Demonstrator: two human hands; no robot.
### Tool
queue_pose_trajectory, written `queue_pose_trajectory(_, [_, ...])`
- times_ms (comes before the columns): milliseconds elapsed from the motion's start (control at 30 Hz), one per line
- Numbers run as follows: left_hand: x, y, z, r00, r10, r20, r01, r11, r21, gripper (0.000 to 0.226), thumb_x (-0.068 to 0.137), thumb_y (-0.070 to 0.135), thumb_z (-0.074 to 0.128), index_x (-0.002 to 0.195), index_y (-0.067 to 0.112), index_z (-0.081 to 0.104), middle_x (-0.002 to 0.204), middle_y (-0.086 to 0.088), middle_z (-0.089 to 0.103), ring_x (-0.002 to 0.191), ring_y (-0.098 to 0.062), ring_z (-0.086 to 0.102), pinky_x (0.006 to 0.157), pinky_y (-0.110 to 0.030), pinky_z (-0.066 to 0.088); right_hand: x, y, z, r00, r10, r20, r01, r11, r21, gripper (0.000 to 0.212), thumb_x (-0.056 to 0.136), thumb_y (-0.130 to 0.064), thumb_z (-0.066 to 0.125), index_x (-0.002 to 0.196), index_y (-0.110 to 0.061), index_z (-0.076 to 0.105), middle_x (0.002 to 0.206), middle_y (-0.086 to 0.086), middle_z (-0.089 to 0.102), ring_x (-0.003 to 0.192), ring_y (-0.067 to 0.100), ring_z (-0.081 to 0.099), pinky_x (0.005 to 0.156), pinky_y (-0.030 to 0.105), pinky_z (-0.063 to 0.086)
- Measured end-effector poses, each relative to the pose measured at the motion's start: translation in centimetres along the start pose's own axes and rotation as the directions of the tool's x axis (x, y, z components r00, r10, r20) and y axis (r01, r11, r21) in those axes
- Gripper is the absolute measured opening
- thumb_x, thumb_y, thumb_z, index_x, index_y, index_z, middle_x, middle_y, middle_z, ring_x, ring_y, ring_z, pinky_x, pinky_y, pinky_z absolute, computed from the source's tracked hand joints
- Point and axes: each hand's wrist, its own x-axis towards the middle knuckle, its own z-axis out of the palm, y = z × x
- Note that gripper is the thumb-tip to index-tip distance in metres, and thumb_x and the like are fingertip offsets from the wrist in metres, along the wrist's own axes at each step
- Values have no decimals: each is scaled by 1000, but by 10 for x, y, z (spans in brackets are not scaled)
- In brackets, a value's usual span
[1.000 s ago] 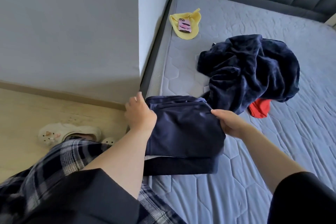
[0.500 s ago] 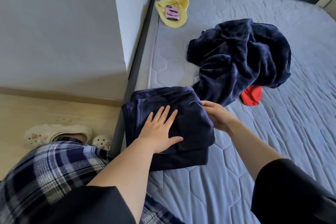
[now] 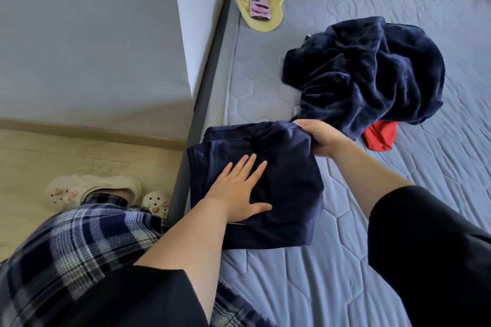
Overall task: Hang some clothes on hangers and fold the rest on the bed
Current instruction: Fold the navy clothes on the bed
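Right, counts first: four fabric items on the mattress (image 3: pixel 345 273), one phone, two hands in view.

1. One folded navy garment (image 3: pixel 287 167) lies at the near left edge of the bed, just beside the frame rail, stacked in several layers and roughly square.
2. One dark blue fleece heap (image 3: pixel 372 74) is unfolded and crumpled, sitting just beyond the folded piece. Its lower edge touches the folded piece's far right corner.
3. One red garment (image 3: pixel 380 137) is partly tucked under the fleece's near side, with only one end showing.
4. One yellow cloth (image 3: pixel 261 24) is further up the bed near the left edge, well apart from the rest. The phone (image 3: pixel 259 7), in a pink case, lies on top of it.

Hands:
- The left hand (image 3: pixel 239 191) lies palm down on the folded navy garment, fingers straight and slightly spread, thumb out to the side, pressing flat.
- The right hand (image 3: pixel 321 138) grips the far right corner of the same garment, with fingers curled over the fabric edge and the thumb underneath.

Off the bed there are two cream clogs on the wood floor (image 3: pixel 79 151) – one (image 3: pixel 93 188) and the other (image 3: pixel 156 200) next to the bed frame. Plaid trousers (image 3: pixel 79 247) and two black sleeves are visible, and a grey wall (image 3: pixel 93 34) stands to the left of the bed.
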Motion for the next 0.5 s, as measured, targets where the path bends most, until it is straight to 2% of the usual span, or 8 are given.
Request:
queue_pose_trajectory(100, [-1,-1,-1,1000,13,-14,-13,1000,17,90,87,73,30,150,28,-15,159,-3,-18,146,-17,-17,117,-38,-6,14,-18,19,954,-227,-197,114,881,-460,26,92,-3,50,70,-11,61,68,3,57,64,17,47,53,24,38])
queue_pose_trajectory(167, [-1,0,-1,999,-6,-42,5,1000,-9,88,88,71,31,152,26,-9,160,-2,-13,147,-16,-14,118,-37,-4,15,-20,29,862,-417,-290,101,700,-707,22,89,-1,48,80,-9,66,84,4,64,77,17,54,70,26,45])
queue_pose_trajectory(233, [0,2,-2,994,-42,-101,35,997,-72,81,92,65,30,153,23,0,161,0,-6,147,-14,-9,118,-36,-2,6,-15,40,758,-583,-293,81,529,-845,26,85,1,43,98,-7,64,100,5,62,93,20,54,84,30,44])
queue_pose_trajectory(300, [2,4,-5,979,-84,-184,66,992,-104,67,98,53,29,153,21,10,161,1,2,148,-14,-4,118,-36,0,-10,-10,55,608,-772,-187,194,373,-907,35,79,2,39,105,-4,62,105,11,59,100,27,51,85,36,43])
queue_pose_trajectory(367, [4,5,-10,953,-170,-250,157,985,-70,57,101,41,29,153,21,16,161,0,7,148,-17,-1,118,-40,2,-25,0,75,456,-889,34,336,137,-932,39,71,0,35,98,-1,63,96,15,59,91,34,52,78,41,44])
queue_pose_trajectory(400, [4,4,-11,929,-260,-265,250,966,-71,55,101,38,30,152,22,16,161,-1,6,148,-18,-2,118,-44,3,-27,8,81,419,-894,160,349,-4,-937,39,69,-2,34,94,0,64,92,15,60,86,35,53,75,42,45])
queue_pose_trajectory(433, [4,1,-13,889,-379,-255,366,925,-101,56,101,36,31,153,23,14,161,0,4,148,-20,-2,117,-48,4,-25,19,85,457,-851,257,318,-113,-941,38,72,-3,36,97,0,65,95,16,61,89,37,55,78,43,45])
queue_pose_trajectory(500, [3,-4,-16,778,-604,-173,569,794,-212,62,100,39,35,153,25,7,161,-1,-3,148,-23,-3,116,-52,7,-19,44,86,714,-652,255,181,-179,-967,40,88,-14,42,123,-3,58,130,18,53,123,37,46,104,48,33])
